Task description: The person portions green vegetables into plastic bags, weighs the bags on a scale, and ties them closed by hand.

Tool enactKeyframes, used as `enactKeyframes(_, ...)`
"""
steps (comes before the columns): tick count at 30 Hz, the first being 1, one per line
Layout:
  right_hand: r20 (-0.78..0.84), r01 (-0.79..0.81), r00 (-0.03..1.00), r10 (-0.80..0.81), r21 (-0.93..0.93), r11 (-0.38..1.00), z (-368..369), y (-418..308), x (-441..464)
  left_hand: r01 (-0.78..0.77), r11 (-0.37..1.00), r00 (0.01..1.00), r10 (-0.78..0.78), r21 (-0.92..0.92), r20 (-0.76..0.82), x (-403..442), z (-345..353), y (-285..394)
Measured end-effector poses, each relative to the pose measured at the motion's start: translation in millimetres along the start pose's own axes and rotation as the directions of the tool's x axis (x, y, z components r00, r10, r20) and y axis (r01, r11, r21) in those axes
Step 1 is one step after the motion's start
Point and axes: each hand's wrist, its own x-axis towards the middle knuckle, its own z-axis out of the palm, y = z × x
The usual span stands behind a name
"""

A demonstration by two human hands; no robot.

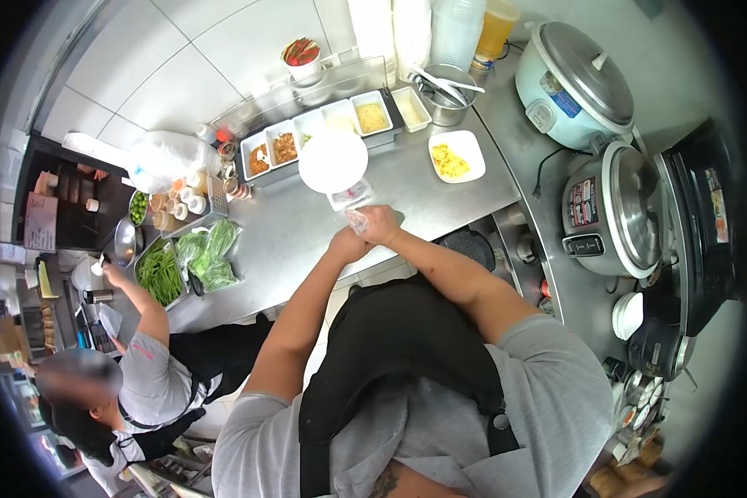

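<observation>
My left hand (350, 246) and my right hand (379, 224) meet at the front edge of the steel counter (290, 228). Both are closed around the gathered end of a clear plastic bag (353, 197). The bag lies on the counter, with something small and reddish inside. Just beyond it is a round white plate or lid (333, 161), which partly covers the row of topping trays (371, 117). To the right of the bag sits a square white dish (456, 156) with yellow pieces in it.
Two rice cookers (574, 87) (612, 212) stand on the right. Leafy greens in bags (207, 253), green beans (159, 274) and a bottle rack (192, 199) are at the left. A co-worker (162, 365) stands at the lower left. A metal pot (448, 104) holds utensils.
</observation>
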Motion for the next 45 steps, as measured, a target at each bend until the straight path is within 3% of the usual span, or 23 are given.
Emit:
enactKeyframes(3, 0.008, -0.037, 0.999, 0.037, 0.009, 0.999, 0, -5, -2, -0.134, 0.978, 0.990, 0.125, -0.158, -0.066, 0, 6, -10)
enactKeyframes(5, -0.035, 0.171, 0.985, -0.171, -0.012, 0.985, -16, -26, 5, -0.397, 0.906, 0.908, 0.365, -0.147, -0.203, -8, -19, 7)
enactKeyframes(7, -0.034, 0.243, 0.969, -0.243, 0.008, 0.970, -36, -50, 15, -0.453, 0.874, 0.887, 0.421, -0.176, -0.189, -13, -35, 17)
enactKeyframes(12, 0.047, 0.412, 0.911, -0.410, -0.042, 0.910, -47, -66, 26, -0.268, 0.937, 0.962, 0.272, -0.223, -0.017, 11, -11, -1)
enactKeyframes(16, 0.127, 0.449, 0.890, -0.438, -0.073, 0.891, -60, -80, 32, -0.285, 0.888, 0.955, 0.295, -0.362, -0.029, 4, 7, -11)
enactKeyframes(18, 0.394, 0.390, 0.853, -0.342, -0.047, 0.920, -75, -89, 37, -0.332, 0.813, 0.933, 0.358, -0.478, -0.039, -8, 4, -11)
enactKeyframes(20, 0.497, 0.368, 0.807, -0.318, -0.003, 0.930, -80, -81, 50, -0.293, 0.779, 0.936, 0.352, -0.554, 0.000, -23, -8, 3)
enactKeyframes(22, 0.654, 0.393, 0.701, -0.284, -0.022, 0.919, -75, -73, 55, -0.101, 0.815, 0.966, 0.218, -0.570, 0.141, -32, -48, 49)
enactKeyframes(23, 0.653, 0.388, 0.702, -0.284, -0.016, 0.922, -69, -67, 54, 0.080, 0.829, 0.960, 0.085, -0.553, 0.266, -32, -64, 64)
enactKeyframes(27, 0.649, 0.457, 0.671, -0.358, 0.018, 0.889, -58, -53, 52, -0.111, 0.896, 0.966, 0.199, -0.430, 0.166, -21, -42, 32)
enactKeyframes(29, 0.634, 0.459, 0.681, -0.366, 0.020, 0.888, -63, -51, 51, -0.245, 0.932, 0.966, 0.258, -0.266, 0.014, -17, -36, 24)
enactKeyframes(31, 0.698, 0.353, 0.689, -0.197, -0.086, 0.932, -75, -63, 53, -0.247, 0.947, 0.969, 0.246, -0.204, -0.027, -11, 0, -1)
enactKeyframes(33, 0.679, 0.309, 0.715, -0.165, -0.096, 0.946, -59, -54, 43, -0.242, 0.961, 0.970, 0.234, -0.132, -0.071, -7, 15, -11)
enactKeyframes(35, 0.661, 0.263, 0.739, -0.128, -0.108, 0.959, -59, -49, 40, -0.321, 0.942, 0.926, 0.289, -0.102, -0.241, -5, 19, -8)
enactKeyframes(36, 0.612, 0.148, 0.788, -0.065, -0.085, 0.985, -67, -52, 40, -0.161, 0.938, 0.984, 0.128, -0.308, -0.125, -6, 17, -11)
enactKeyframes(37, 0.562, 0.027, 0.827, 0.009, -0.056, 0.998, -76, -55, 39, -0.156, 0.938, 0.984, 0.121, -0.310, -0.128, -14, 9, -8)
enactKeyframes(38, 0.562, 0.030, 0.827, 0.006, -0.055, 0.998, -85, -56, 37, 0.017, 0.927, 0.998, -0.036, -0.374, -0.045, -22, -2, -7)
enactKeyframes(39, 0.440, 0.029, 0.897, -0.050, 0.054, 0.998, -94, -55, 34, 0.187, 0.887, 0.982, -0.185, -0.422, 0.047, -28, -9, -3)
enactKeyframes(40, 0.304, 0.041, 0.948, -0.090, 0.163, 0.986, -104, -55, 30, -0.027, 0.850, 0.967, -0.111, -0.527, -0.228, -35, -12, 5)
enactKeyframes(41, 0.300, 0.038, 0.950, -0.086, 0.162, 0.986, -115, -56, 24, -0.028, 0.851, 0.969, -0.106, -0.524, -0.225, -43, -19, 7)
enactKeyframes(43, 0.090, -0.160, 0.987, 0.133, 0.468, 0.869, -136, -54, 10, 0.005, 0.640, 0.934, -0.278, -0.769, -0.226, -65, -68, 27)
enactKeyframes(44, 0.091, -0.161, 0.987, 0.134, 0.470, 0.868, -141, -46, 2, 0.028, 0.661, 0.892, -0.355, -0.750, -0.280, -71, -87, 29)
enactKeyframes(45, 0.110, -0.333, 0.942, 0.317, 0.428, 0.841, -145, -36, -9, 0.056, 0.679, 0.838, -0.431, -0.732, -0.336, -77, -104, 29)
